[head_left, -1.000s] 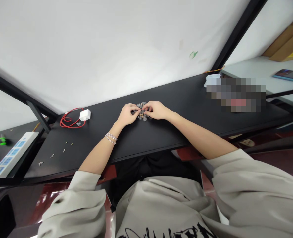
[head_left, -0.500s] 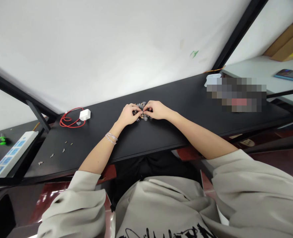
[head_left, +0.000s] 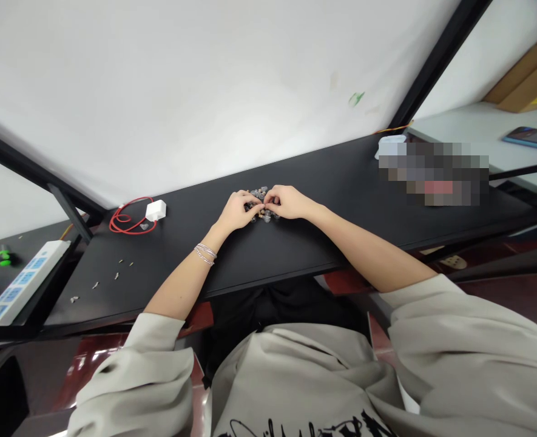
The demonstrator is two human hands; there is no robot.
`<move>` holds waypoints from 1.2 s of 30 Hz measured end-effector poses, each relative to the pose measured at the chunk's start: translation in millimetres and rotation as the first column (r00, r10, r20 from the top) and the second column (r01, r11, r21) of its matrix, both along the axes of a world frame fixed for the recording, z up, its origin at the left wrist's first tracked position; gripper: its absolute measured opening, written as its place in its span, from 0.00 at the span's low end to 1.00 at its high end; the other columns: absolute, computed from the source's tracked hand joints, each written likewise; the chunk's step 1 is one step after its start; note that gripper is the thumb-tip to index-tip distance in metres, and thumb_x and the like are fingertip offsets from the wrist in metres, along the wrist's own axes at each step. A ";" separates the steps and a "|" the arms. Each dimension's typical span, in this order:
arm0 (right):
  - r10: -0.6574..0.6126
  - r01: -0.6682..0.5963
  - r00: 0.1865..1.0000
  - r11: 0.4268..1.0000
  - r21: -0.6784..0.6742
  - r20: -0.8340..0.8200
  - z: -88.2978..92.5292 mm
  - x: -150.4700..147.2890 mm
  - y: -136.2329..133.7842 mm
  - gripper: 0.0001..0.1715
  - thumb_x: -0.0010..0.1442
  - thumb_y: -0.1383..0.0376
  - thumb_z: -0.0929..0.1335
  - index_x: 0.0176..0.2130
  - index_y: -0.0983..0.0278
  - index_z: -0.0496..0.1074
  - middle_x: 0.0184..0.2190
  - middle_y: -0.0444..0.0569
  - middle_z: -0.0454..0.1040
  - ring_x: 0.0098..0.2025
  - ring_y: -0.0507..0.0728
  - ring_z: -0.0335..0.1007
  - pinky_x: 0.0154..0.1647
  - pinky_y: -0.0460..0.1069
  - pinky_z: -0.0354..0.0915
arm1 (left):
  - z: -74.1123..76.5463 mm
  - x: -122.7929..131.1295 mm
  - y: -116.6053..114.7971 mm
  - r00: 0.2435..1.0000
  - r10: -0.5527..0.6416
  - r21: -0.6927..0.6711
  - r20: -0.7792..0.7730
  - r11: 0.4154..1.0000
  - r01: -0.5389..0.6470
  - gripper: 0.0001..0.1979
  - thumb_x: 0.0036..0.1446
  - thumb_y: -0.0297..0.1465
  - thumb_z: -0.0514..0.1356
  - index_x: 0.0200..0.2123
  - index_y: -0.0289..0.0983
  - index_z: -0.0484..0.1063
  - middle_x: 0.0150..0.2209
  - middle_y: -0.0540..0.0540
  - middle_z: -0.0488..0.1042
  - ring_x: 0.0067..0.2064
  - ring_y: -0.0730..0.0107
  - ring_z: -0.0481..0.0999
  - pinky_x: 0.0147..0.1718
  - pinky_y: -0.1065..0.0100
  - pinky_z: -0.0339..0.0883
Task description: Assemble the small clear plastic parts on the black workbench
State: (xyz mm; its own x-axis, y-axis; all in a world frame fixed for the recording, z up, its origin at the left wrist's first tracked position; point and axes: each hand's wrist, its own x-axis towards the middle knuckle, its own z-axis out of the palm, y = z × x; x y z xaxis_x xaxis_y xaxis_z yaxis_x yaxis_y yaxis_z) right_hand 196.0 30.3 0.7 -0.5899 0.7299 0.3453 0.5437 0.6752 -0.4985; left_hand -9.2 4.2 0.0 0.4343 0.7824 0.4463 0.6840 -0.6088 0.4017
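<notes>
Across black table [head_left: 336,182], your left hand [head_left: 237,210] and right hand [head_left: 290,202] bend over pile of small grey and tan pieces [head_left: 267,216], mid-table. Fingertips curled in, close together; unclear whether they pinch anything. Knuckles brushing pile could scatter it; crowded fingertips could fumble single piece.

No legible words anywhere in my view. Black script-like lettering [head_left: 372,420] across the front of my pale top [head_left: 295,364], cut off at bottom; can't make it out. Blue panels [head_left: 22,279] on long white strip [head_left: 53,250], far left: any print too small.
</notes>
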 end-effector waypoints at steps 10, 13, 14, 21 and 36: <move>0.002 -0.004 1.000 0.998 -0.063 -0.027 3.6 1.2 -1.9 0.07 0.54 0.69 0.70 0.34 0.65 0.79 0.32 0.49 0.79 0.32 0.54 0.73 0.36 0.47 0.65 | 13.7 -18.3 -3.2 0.992 0.116 -0.178 -0.052 0.976 -0.124 0.18 0.53 0.36 0.66 0.46 0.36 0.73 0.37 0.46 0.74 0.30 0.72 0.69 0.36 0.65 0.68; 0.001 -0.002 1.000 0.998 -0.055 -0.026 2.8 1.1 -1.1 0.06 0.54 0.69 0.70 0.33 0.64 0.79 0.32 0.49 0.79 0.32 0.54 0.73 0.36 0.47 0.65 | 13.2 -20.3 -1.4 0.994 0.084 -0.222 -0.072 0.970 -0.099 0.12 0.54 0.35 0.64 0.41 0.36 0.72 0.34 0.47 0.73 0.31 0.72 0.69 0.35 0.67 0.66; -0.001 -0.001 1.000 0.998 -0.055 -0.027 2.5 1.0 -0.8 0.06 0.54 0.69 0.70 0.33 0.65 0.79 0.32 0.49 0.78 0.32 0.54 0.73 0.36 0.47 0.65 | 12.9 -19.7 -1.1 0.994 0.086 -0.227 -0.071 0.969 -0.100 0.11 0.55 0.35 0.64 0.40 0.36 0.73 0.34 0.47 0.73 0.30 0.72 0.69 0.34 0.67 0.66; 0.001 -0.003 1.000 0.998 -0.064 -0.023 3.1 -0.1 -0.9 0.06 0.54 0.68 0.70 0.35 0.65 0.78 0.32 0.49 0.78 0.32 0.54 0.73 0.36 0.47 0.65 | 15.4 -12.2 -4.5 0.990 0.136 -0.270 -0.026 0.953 -0.138 0.07 0.53 0.32 0.64 0.32 0.35 0.73 0.30 0.48 0.74 0.28 0.72 0.70 0.34 0.68 0.65; -0.026 0.020 0.998 0.994 -0.105 -0.053 -1.3 -1.3 -0.5 0.12 0.56 0.70 0.69 0.43 0.66 0.75 0.31 0.48 0.77 0.29 0.52 0.70 0.34 0.46 0.63 | 6.4 -2.3 -7.3 0.993 0.109 -0.135 -0.051 0.984 -0.115 0.13 0.59 0.41 0.60 0.40 0.36 0.71 0.35 0.44 0.73 0.39 0.64 0.72 0.41 0.64 0.67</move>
State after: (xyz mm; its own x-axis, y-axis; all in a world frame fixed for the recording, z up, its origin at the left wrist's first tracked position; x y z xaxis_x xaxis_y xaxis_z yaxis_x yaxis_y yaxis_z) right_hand 194.7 29.8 -0.5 -0.5553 0.7767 0.2973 0.5286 0.6056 -0.5948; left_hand -11.5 -3.1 6.3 0.3575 0.8797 0.3135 0.7633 -0.4687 0.4446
